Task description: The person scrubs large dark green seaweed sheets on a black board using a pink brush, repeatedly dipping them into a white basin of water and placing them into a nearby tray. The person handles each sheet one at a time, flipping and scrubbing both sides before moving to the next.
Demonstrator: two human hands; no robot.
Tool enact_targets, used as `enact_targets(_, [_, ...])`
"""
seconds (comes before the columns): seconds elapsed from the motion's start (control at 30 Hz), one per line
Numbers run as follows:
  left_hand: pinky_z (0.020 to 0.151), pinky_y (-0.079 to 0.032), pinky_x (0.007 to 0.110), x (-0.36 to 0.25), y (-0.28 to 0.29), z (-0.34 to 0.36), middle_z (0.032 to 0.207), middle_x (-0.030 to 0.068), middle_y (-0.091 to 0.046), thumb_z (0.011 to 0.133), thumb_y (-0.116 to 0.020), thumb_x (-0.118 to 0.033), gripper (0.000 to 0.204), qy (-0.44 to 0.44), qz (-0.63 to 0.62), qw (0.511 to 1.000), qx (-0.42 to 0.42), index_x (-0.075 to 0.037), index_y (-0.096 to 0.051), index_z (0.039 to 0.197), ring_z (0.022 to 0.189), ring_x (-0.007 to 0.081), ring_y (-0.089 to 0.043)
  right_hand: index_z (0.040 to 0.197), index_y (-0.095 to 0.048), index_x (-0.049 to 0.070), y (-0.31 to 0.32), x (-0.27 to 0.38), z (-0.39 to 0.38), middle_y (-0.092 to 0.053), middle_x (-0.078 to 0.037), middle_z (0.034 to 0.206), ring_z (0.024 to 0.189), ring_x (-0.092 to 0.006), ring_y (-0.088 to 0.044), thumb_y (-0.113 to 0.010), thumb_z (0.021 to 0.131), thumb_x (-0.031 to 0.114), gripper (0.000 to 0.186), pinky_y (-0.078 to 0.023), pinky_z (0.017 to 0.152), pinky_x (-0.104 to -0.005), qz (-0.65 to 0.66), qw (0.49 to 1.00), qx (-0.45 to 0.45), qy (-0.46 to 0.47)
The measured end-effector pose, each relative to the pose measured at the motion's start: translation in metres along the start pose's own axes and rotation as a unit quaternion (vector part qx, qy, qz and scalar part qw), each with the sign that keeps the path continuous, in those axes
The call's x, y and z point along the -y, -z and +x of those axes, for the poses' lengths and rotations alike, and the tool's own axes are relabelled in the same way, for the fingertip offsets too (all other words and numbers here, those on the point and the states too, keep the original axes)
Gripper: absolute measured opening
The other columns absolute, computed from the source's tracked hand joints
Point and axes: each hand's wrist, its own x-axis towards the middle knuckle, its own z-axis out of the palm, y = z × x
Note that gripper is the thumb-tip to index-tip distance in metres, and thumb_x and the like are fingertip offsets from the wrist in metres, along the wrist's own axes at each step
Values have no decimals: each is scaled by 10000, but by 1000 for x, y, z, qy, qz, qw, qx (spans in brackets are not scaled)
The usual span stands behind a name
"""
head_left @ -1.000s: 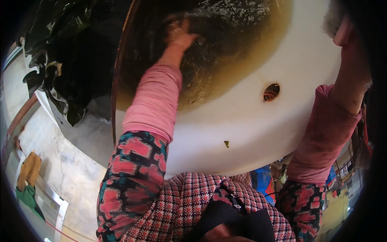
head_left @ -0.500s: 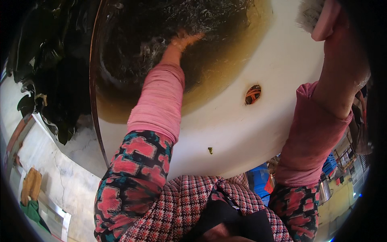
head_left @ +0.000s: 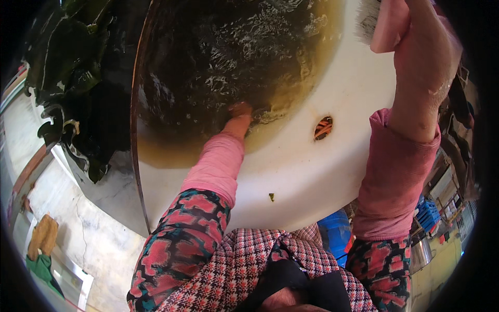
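Note:
Dark brownish water point(head_left: 218, 67) fills the upper part of a white basin point(head_left: 291, 161). My left hand point(head_left: 240, 117) reaches into it near the closest edge of the water; its fingers are under the surface and do not show. Over the upper right rim, my right hand point(head_left: 429, 44) grips a scrubbing brush point(head_left: 389, 23) with a pink back and pale bristles. The brush is clear of the water. What lies deep in the dark water cannot be made out.
Glossy dark green kelp point(head_left: 67, 67) hangs on the left, beyond the basin's thin brown edge point(head_left: 135, 104). A rusty-rimmed hole point(head_left: 323, 128) pierces the basin wall. A small green scrap point(head_left: 271, 197) sticks nearby. Blue containers point(head_left: 335, 234) stand at lower right.
My left hand has drawn back toward me through the water and sunk deeper. My right hand has shifted left with the brush, bringing more of it into view.

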Motion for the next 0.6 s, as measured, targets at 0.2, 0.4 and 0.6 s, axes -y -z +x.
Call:
enact_targets(0.2, [869, -525, 451, 50, 2, -54, 1105, 127, -699, 808, -635, -176, 320, -21, 66, 989, -134, -118, -700, 1115, 1070, 303, -655, 1280, -502, -78, 3, 11, 0, -667, -160, 1000, 797, -173, -663, -704, 785, 109, 567, -526, 715, -250, -23, 998, 0, -54])
enact_targets(0.4, [847, -511, 369, 25, 64, -150, 1020, 160, -709, 809, -581, -16, 318, -72, -474, 825, -299, -41, -651, 1118, 992, 286, -676, 1321, -464, -80, 3, -17, 6, -663, -157, 996, 818, -175, -658, -779, 742, 47, 671, -544, 692, -279, -80, 994, -10, -79])
enact_targets(0.6, [822, -507, 287, 17, 147, -271, 1007, 128, -718, 808, -590, 55, 381, -230, -489, 683, -491, -43, -616, 1175, 907, 195, -694, 1316, -479, -42, 39, -60, -43, -640, -167, 1128, 963, -211, -640, -792, 755, 216, 693, -514, 792, -303, 30, 958, 4, -285])
